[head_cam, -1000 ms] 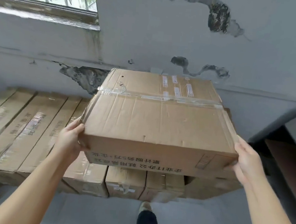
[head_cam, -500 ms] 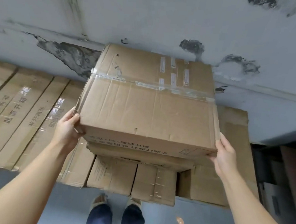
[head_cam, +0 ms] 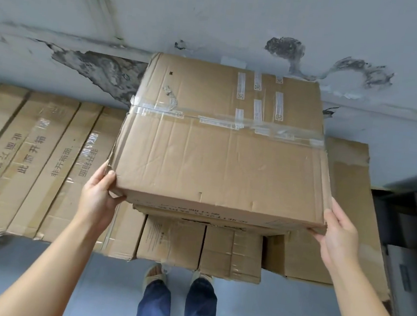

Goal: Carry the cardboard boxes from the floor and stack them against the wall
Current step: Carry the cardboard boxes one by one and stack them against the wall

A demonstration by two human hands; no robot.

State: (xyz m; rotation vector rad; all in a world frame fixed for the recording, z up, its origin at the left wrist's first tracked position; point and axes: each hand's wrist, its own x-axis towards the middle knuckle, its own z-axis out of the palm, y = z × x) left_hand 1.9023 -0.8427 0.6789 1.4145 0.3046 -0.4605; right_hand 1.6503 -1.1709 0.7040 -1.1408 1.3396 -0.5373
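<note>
Gripping the near corners of a large taped cardboard box, the left hand has its thumb on the top edge with the fingers tucked under the left corner, and the right hand cups the right corner, fingers curled around it. That box sits over a stack of smaller boxes close against the stained grey wall, with long flat cartons lying to the left and a wider box beneath on the right. Below, the person's jeans-clad legs stand on the grey floor.
</note>
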